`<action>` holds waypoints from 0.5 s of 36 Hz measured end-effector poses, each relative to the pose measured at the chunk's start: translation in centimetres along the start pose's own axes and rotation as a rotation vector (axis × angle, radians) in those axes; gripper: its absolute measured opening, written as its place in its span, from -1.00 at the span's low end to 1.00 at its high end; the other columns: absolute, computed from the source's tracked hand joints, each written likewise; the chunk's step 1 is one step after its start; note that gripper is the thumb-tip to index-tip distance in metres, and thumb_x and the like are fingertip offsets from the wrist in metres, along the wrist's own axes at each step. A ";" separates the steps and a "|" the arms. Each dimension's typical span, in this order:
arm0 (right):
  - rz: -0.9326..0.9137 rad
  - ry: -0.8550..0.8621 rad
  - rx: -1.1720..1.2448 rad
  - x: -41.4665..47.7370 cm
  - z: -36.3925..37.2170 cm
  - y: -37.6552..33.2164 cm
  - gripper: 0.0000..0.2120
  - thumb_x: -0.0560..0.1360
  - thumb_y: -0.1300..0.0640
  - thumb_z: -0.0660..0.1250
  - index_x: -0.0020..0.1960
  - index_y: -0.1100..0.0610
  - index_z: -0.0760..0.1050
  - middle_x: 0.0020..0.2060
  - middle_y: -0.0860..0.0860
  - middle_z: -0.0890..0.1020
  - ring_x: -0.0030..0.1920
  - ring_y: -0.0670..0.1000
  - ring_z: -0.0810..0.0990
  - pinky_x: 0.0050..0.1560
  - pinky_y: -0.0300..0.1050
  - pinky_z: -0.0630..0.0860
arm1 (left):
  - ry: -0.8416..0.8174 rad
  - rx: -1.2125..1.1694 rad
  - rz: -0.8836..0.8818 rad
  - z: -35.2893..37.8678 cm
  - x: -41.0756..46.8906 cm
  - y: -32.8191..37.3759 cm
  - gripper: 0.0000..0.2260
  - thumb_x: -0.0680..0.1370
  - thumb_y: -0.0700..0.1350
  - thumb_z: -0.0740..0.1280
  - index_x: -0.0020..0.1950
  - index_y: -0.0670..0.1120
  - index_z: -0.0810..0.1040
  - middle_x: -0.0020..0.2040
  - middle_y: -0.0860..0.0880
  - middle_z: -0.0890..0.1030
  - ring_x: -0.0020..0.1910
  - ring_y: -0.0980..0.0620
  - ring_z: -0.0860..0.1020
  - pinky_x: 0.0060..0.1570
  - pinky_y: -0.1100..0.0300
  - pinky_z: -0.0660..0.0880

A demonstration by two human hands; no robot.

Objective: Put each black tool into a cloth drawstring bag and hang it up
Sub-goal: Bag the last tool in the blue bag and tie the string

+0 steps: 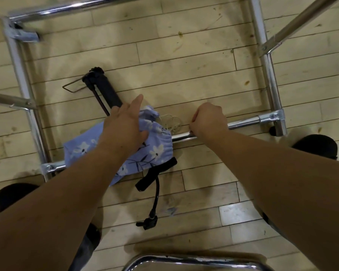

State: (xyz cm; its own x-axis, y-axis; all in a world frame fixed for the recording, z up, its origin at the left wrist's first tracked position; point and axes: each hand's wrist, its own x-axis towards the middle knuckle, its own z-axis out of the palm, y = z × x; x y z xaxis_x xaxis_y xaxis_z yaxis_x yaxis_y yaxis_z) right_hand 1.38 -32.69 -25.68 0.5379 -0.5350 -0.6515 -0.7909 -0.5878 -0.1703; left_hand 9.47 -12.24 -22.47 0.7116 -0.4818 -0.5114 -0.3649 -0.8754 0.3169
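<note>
A blue cloth bag (155, 145) with white flowers lies bunched over the front chrome bar (243, 122) of a rack. My left hand (123, 126) holds the bag from above, index finger stretched out. The bag's pale drawstring (172, 122) loops towards my right hand (207, 122), which is curled at the bar and pinches the cord. A black air pump lies on the wooden floor below. Its cylinder (106, 90) shows at the upper left. Its T-handle (157, 173) and hose with nozzle (151, 222) show below the bag. The bag and my hand hide its middle.
The chrome rack frame (18, 75) boxes in the floor area, with black casters (317, 145) at its front corners. A slanted metal pole (294, 26) crosses the upper right. Another curved chrome bar (184, 260) sits at the bottom edge.
</note>
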 end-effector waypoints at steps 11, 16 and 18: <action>0.027 0.004 0.005 0.0 0.2 -0.7 -0.75 0.48 0.21 0.50 0.15 0.11 0.62 0.05 0.10 0.57 0.06 0.12 0.57 0.25 0.08 0.54 | 0.032 -0.060 0.056 1.6 0.5 -1.7 -0.38 0.53 -0.06 0.49 0.55 -0.06 0.37 0.36 -0.18 0.52 0.29 -0.28 0.45 0.33 -0.06 0.26; 0.012 0.036 0.069 -0.2 0.3 -0.5 -0.82 0.51 0.14 0.46 0.11 0.11 0.63 0.07 0.06 0.64 0.16 0.09 0.56 0.28 0.09 0.50 | 0.028 -0.061 0.053 1.5 0.4 -1.4 -0.42 0.54 -0.07 0.47 0.54 -0.04 0.39 0.35 -0.16 0.53 0.29 -0.27 0.45 0.32 -0.05 0.27; 0.000 0.070 0.170 -0.7 -0.1 -0.7 -0.90 0.51 0.12 0.46 0.00 0.04 0.60 -0.02 0.01 0.64 0.13 0.08 0.59 0.28 0.11 0.51 | 0.019 -0.085 0.033 1.3 0.2 -1.1 -0.44 0.55 -0.09 0.45 0.53 -0.04 0.40 0.36 -0.16 0.54 0.29 -0.27 0.45 0.34 -0.08 0.32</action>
State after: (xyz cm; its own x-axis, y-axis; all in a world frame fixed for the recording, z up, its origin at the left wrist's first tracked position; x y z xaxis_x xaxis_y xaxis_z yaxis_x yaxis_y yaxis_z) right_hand 1.59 -31.96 -25.07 0.5521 -0.5798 -0.5991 -0.8258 -0.4796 -0.2969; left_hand 9.20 -11.42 -23.95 0.7115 -0.5087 -0.4847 -0.3364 -0.8522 0.4007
